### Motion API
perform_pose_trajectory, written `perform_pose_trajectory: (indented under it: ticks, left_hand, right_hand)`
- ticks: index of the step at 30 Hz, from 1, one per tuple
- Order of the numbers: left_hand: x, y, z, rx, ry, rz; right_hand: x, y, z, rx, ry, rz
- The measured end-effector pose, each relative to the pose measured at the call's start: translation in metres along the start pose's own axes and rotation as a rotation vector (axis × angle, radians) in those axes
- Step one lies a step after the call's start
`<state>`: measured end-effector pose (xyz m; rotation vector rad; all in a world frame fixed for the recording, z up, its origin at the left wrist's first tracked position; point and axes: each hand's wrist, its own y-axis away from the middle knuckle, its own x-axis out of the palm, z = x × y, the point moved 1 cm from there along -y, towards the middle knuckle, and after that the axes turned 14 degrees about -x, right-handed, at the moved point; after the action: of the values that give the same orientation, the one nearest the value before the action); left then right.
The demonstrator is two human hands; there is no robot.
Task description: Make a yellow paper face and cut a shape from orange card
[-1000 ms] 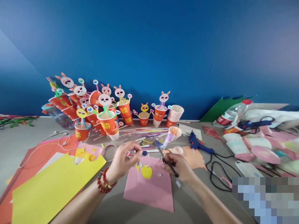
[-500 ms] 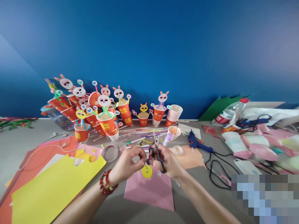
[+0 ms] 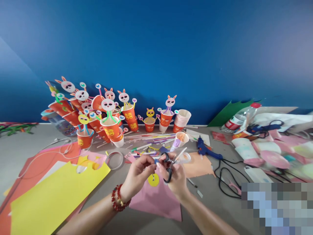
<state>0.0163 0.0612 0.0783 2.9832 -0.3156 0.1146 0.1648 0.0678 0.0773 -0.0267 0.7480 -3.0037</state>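
My left hand (image 3: 138, 173) pinches a tiny dark-blue piece (image 3: 156, 161) between thumb and fingertips. Touching it from the right, my right hand (image 3: 174, 176) grips black-handled scissors (image 3: 171, 163) whose blades point up and to the right. Both hands hover over a pink sheet (image 3: 158, 200) on which a yellow paper disc (image 3: 153, 180) lies. A red bead bracelet (image 3: 117, 197) circles my left wrist.
Several orange paper cups with bunny faces on straws (image 3: 107, 117) stand at the back by the blue wall. Yellow and orange sheets (image 3: 53, 192) lie at left. A blue glue gun (image 3: 206, 150) with black cable, a cup stack (image 3: 182, 120), a bottle (image 3: 241, 119) and pink paper clutter lie at right.
My hands came together from slightly apart. The scissors turned from pointing up and left to pointing up and right, and the left hand's pinch now meets the right hand.
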Motion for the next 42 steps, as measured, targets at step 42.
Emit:
perform_pose_trajectory:
  ticks: [42]
  left_hand:
    - [-0.003,-0.001,-0.003,0.144,0.006,-0.132]
  right_hand:
    - [-0.009,0.026,-0.011,0.302,-0.219,0.402]
